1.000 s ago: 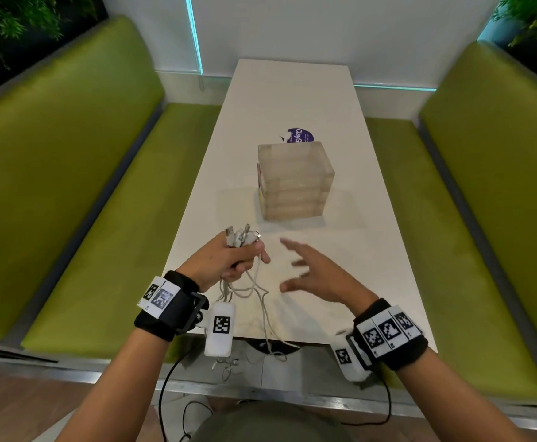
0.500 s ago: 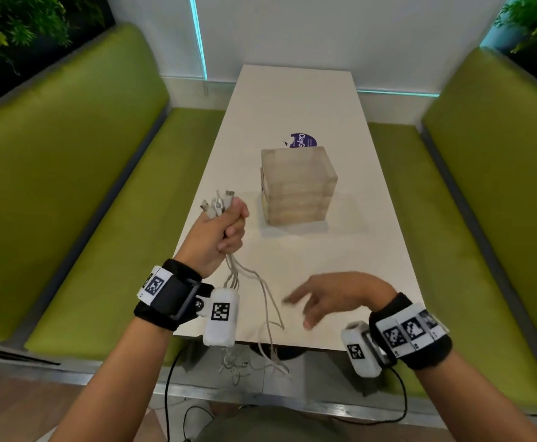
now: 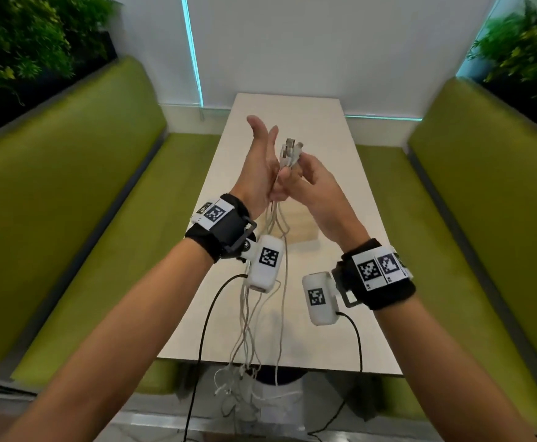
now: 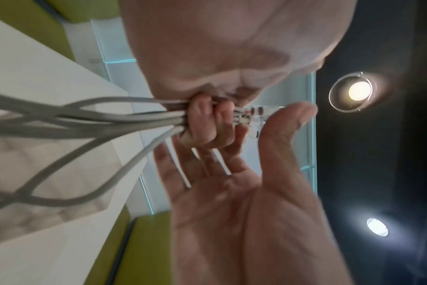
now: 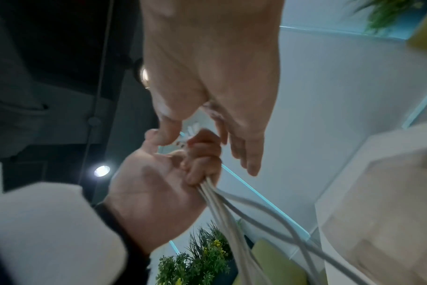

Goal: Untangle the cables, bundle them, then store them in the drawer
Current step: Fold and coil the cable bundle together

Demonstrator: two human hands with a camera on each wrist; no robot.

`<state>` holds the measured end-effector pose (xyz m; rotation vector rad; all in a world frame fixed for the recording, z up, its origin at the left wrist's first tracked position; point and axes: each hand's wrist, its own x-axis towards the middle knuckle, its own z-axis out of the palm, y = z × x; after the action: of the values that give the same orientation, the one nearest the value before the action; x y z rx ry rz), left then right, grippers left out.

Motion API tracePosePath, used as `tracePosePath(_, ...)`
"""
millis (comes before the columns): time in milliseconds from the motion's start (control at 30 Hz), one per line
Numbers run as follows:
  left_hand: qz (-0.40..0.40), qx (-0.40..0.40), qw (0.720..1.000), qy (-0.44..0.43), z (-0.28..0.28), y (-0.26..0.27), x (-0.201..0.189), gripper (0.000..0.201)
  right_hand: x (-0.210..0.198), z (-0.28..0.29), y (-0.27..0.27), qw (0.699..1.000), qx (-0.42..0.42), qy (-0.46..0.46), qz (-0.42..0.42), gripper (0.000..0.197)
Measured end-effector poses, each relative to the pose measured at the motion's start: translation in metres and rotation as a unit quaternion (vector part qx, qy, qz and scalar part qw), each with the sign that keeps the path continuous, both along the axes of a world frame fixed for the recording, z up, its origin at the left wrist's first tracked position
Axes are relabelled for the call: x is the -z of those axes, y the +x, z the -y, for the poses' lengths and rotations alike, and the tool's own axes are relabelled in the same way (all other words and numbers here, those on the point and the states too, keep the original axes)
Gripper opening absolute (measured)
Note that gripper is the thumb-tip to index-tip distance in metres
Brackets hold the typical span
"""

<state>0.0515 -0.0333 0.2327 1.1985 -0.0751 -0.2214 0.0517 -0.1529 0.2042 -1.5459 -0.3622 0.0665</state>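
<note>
Several white cables [image 3: 289,151] hang as one bunch from my raised left hand [image 3: 261,167]. Its lower fingers [image 4: 205,119] curl round them just below the plugs, while its thumb and a finger point straight up. My right hand [image 3: 315,186] is beside it with a flat palm [image 4: 232,212] and straight fingers, the thumb tip touching the plugs. The strands [image 5: 232,221] drop past the wrists, and their loose ends [image 3: 241,387] dangle in a tangle below the table's near edge. The pale drawer box [image 3: 302,231] stands on the table, mostly hidden behind my hands.
The narrow white table [image 3: 308,330] runs away from me to a white wall. Green padded benches [image 3: 85,218] line both sides, and plants [image 3: 21,43] stand behind them. Black leads [image 3: 203,314] hang from my wrist cameras near the table edge.
Both hands have risen well above the table. The right hand came up from low over the tabletop to meet the left at the plugs. The left thumb and a finger have straightened.
</note>
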Motion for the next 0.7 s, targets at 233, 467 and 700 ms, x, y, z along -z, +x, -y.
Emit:
tracePosePath(233, 0.014, -0.053, 0.996, 0.064, 0.013, -0.008, -0.006, 0.083, -0.006, -0.011, -0.001, 0.992, 0.095, -0.032, 0.082, 0.021)
tracePosePath(467, -0.002, -0.058, 0.998, 0.010, 0.016, -0.001, -0.013, 0.089, -0.010, -0.027, 0.001, 0.961, 0.214, -0.053, 0.164, 0.014)
tracePosePath(700, -0.027, -0.036, 0.998, -0.037, 0.013, 0.005, -0.001, 0.076, 0.001, -0.031, 0.001, 0.927, 0.268, -0.097, 0.246, 0.021)
